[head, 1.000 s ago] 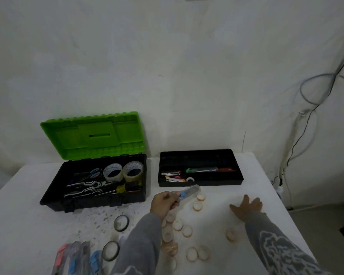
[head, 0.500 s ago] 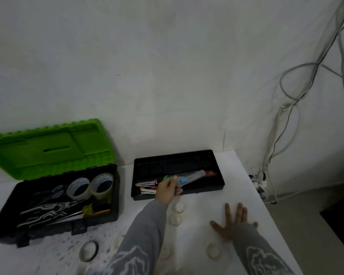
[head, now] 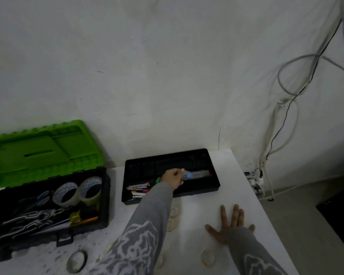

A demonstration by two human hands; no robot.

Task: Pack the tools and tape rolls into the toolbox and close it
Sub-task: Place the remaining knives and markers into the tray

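1. The worktop (head: pixel 197 219) carries the open toolbox (head: pixel 104 205) at the left and a separate black tray (head: pixel 197 191) near the back wall, just beside it.
2. The toolbox stands with its green lid (head: pixel 40 151) raised. Two large tape rolls (head: pixel 65 194) and pliers (head: pixel 36 217) already lie inside the black base.
3. The tray holds several small tools at its left end. It sits outside the toolbox, so it has yet to be seated in the base before the lid can close.
4. The left hand (head: pixel 172 178) has moved from the worktop in front of the tray to a position over the tray's long front compartment. Its fingers pinch one end of a cutter (head: pixel 197 174) in a clear sleeve.
5. The right hand (head: pixel 230 227) has left the small rolls and now rests flat on the worktop, fingers spread, holding nothing.
6. The cutter lies lengthwise along the compartment, low over it. Whether it rests on the floor of the tray cannot be told. Judged step: placing this tool, release pending.
7. Small tape rolls (head: pixel 208 259) stay scattered on the worktop near the front edge, so packing is judged roughly half complete
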